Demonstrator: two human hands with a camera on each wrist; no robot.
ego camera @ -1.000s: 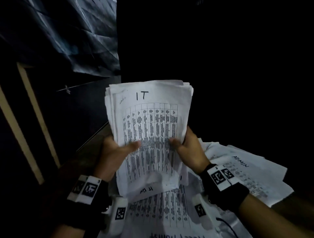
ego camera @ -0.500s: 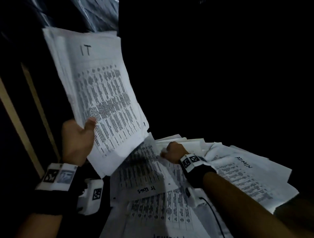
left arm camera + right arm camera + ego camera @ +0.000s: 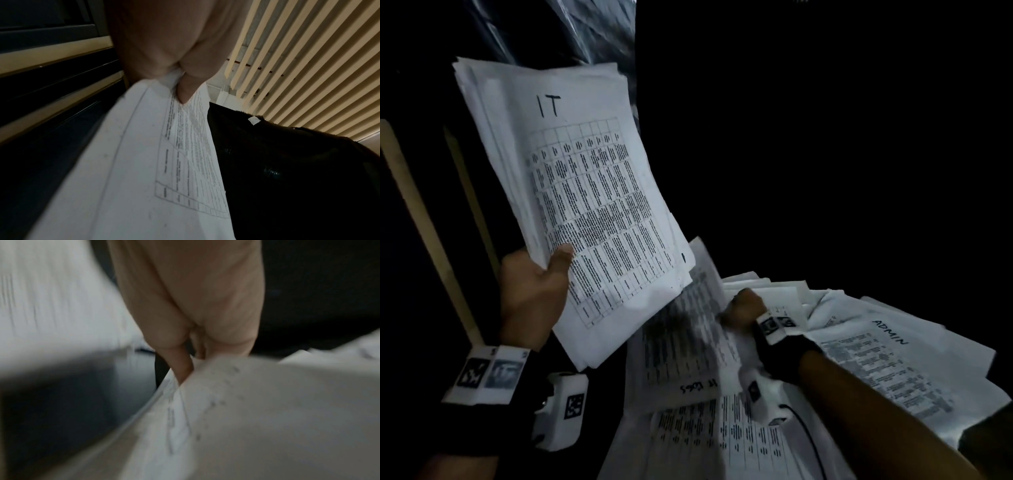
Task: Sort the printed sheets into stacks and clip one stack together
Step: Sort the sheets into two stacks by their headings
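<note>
My left hand point(image 3: 541, 284) holds up a thick stack of printed sheets headed "IT" point(image 3: 582, 192), thumb on the front near its lower left edge; the left wrist view shows the thumb point(image 3: 185, 91) pressed on that stack point(image 3: 144, 162). Lower right, my right hand point(image 3: 743, 305) pinches the far edge of a loose printed sheet point(image 3: 681, 335) and lifts it from the pile; it looks blurred. In the right wrist view the fingers point(image 3: 183, 369) grip the sheet's edge point(image 3: 246, 418). A sheet headed "ADMIN" point(image 3: 887, 356) lies to the right. No clip is visible.
More printed sheets point(image 3: 722, 438) lie spread over the dark surface in front of me. Pale wooden strips point(image 3: 421, 219) run along the dark left side. Everything beyond the papers is black and unreadable.
My right hand let go of the IT stack and dropped to the pile, where it now lifts a sheet. My left hand swung the stack up and to the left.
</note>
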